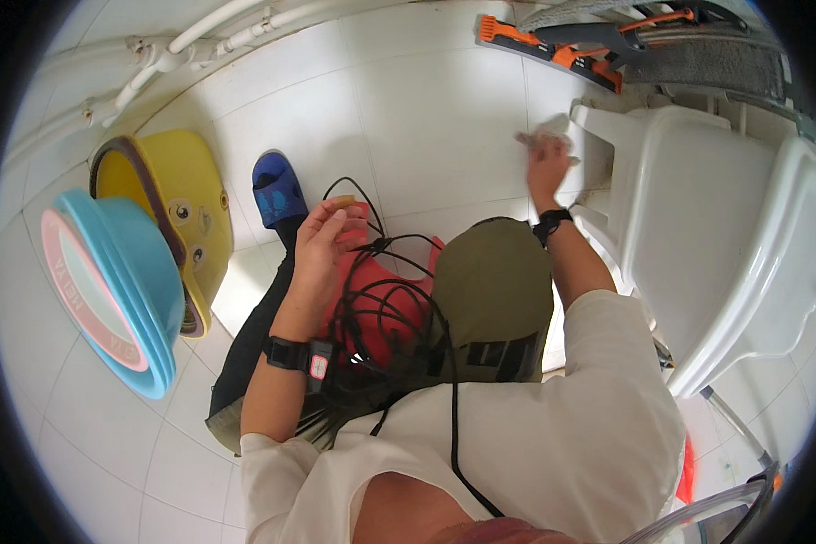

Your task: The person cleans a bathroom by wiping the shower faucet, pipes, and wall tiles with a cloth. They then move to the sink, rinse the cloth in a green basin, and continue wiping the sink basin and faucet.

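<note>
My left hand (328, 228) is raised over my lap, with a small tan piece (343, 200) between thumb and fingers; what the piece is cannot be told. Below it, a tangle of black cable (381, 299) lies over a red plastic item (400, 272). Out to the right, my right hand (548, 160) reaches down to the white tiled floor (442, 136) beside a white plastic piece of furniture (704, 197). It is blurred and grips a crumpled greyish cloth-like item (551, 132). Both wrists wear black bands.
At the left, a light blue basin (136, 272) with a pink base leans on a yellow tub (194, 204). My foot wears a blue slipper (277, 190). Orange and black mop heads (564, 51) are at the upper right. White pipes (197, 41) run along the wall.
</note>
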`<control>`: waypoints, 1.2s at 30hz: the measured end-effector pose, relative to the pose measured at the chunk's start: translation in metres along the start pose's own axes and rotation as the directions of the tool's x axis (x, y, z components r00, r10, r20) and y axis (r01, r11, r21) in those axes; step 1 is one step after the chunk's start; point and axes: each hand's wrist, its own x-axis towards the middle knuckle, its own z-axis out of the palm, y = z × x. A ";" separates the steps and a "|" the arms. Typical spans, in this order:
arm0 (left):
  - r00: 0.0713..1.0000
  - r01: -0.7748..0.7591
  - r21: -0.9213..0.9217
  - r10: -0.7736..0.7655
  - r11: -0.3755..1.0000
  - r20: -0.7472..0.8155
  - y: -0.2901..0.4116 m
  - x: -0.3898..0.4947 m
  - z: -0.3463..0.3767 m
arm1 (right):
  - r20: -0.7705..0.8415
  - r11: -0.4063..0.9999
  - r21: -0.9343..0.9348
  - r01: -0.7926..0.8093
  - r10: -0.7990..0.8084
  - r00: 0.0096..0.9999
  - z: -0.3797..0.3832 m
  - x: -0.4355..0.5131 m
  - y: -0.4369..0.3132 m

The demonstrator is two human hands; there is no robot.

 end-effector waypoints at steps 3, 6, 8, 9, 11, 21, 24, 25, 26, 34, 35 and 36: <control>0.999 0.032 0.023 -0.033 0.999 0.019 -0.004 0.003 0.001 | 0.515 0.686 0.133 0.715 -0.665 0.541 0.013 -0.023 -0.038; 0.999 0.026 0.030 -0.027 0.999 0.039 -0.006 0.002 -0.001 | 0.409 0.362 0.449 0.817 -0.896 0.172 0.022 -0.025 -0.075; 0.999 0.010 0.024 -0.010 1.000 0.032 -0.007 0.000 -0.004 | 0.403 0.282 0.350 0.893 -0.906 0.128 0.035 0.012 -0.097; 1.000 0.011 0.015 -0.011 1.000 0.019 -0.007 -0.001 -0.005 | 0.384 0.399 0.303 0.865 -0.882 0.272 0.044 0.038 -0.108; 0.999 -0.028 -0.019 0.028 0.999 0.014 -0.008 -0.003 -0.007 | 0.341 0.534 -0.118 0.838 -0.770 0.539 0.066 0.085 -0.136; 1.000 -0.013 0.001 0.013 1.000 -0.015 0.000 -0.009 -0.012 | 0.474 0.163 0.378 0.911 -0.879 -0.040 0.134 -0.007 -0.250; 1.000 -0.019 -0.027 0.018 0.999 -0.015 -0.001 -0.011 -0.018 | 0.343 0.127 0.215 0.968 -0.938 0.046 0.131 0.026 -0.265; 1.000 -0.007 -0.026 0.007 1.000 -0.010 -0.002 -0.013 -0.021 | 0.258 0.212 0.197 0.957 -0.953 0.158 0.128 0.050 -0.269; 1.000 -0.012 -0.022 0.012 1.000 -0.006 -0.002 -0.013 -0.024 | 0.265 0.311 0.207 0.927 -0.930 0.253 0.122 0.078 -0.270; 1.000 -0.024 -0.116 0.023 0.993 -0.007 0.003 -0.011 -0.031 | 0.298 0.932 -0.073 0.355 -0.320 0.900 0.082 0.159 -0.206; 1.000 -0.023 -0.119 0.023 0.993 -0.002 0.003 -0.011 -0.030 | 0.297 0.952 0.052 0.300 -0.302 0.906 0.081 0.154 -0.207; 1.000 -0.023 -0.121 0.024 0.992 0.006 0.004 -0.010 -0.028 | 0.319 0.937 0.300 0.177 -0.274 0.907 0.081 0.148 -0.212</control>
